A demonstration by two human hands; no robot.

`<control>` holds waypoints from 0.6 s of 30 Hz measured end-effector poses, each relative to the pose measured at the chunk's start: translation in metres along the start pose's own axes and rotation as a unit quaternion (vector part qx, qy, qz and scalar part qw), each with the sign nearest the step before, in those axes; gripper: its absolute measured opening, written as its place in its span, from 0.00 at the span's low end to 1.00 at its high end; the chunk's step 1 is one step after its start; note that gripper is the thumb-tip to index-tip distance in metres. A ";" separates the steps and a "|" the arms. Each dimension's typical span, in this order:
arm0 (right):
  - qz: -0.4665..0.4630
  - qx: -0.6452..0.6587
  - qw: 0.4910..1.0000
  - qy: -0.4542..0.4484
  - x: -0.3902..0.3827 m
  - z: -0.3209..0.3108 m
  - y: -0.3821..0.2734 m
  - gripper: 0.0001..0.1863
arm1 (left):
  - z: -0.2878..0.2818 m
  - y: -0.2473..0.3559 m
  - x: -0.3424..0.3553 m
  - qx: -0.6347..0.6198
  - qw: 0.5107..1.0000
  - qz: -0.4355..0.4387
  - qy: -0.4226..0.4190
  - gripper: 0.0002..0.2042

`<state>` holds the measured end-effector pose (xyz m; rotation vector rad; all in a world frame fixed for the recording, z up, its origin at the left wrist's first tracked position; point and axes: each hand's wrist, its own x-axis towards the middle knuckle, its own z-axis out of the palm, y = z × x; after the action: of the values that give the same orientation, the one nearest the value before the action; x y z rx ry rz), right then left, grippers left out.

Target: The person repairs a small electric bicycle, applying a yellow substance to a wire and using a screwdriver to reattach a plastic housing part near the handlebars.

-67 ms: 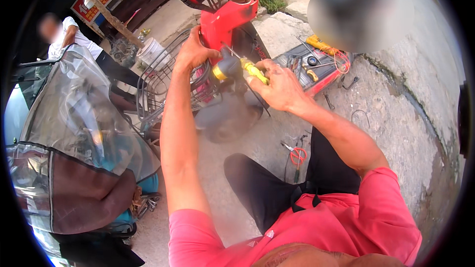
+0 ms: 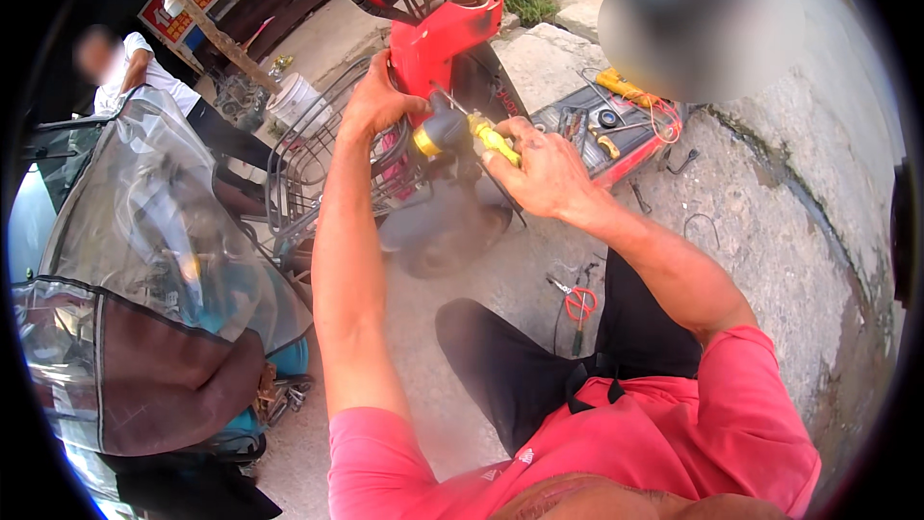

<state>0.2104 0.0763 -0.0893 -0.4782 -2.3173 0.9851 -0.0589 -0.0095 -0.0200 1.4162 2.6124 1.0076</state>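
The left hand is clasped around the lower left side of the red scooter fairing, its thumb lying across the front near the bottom edge; where the other fingertips press on the far side cannot be seen. The right hand, to the lower right of the fairing, has its grip closed around the yellow handle of a screwdriver, whose thin shaft slants up and left to the fairing's lower end; whether the tip sits in a screw is too small to tell. Just under the fairing, beside the shaft, is a dark rounded part with a yellow band. A wire basket stands to the left of the fairing, and a white bucket lies beyond it on that same side. To the right of the fairing is a red-edged toolbox carrying a roll of black tape and a yellow meter with red leads. Well below the fairing, red-handled scissors lie on the concrete ground.
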 end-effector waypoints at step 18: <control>0.159 0.359 0.916 -0.080 0.012 -0.010 0.006 0.30 | 0.007 -0.015 0.008 0.021 1.000 0.007 -0.002 0.58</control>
<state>0.2078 0.0916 -0.0836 -0.4746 -1.8370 1.9823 -0.0728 -0.0052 -0.0313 1.4452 2.6411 0.9559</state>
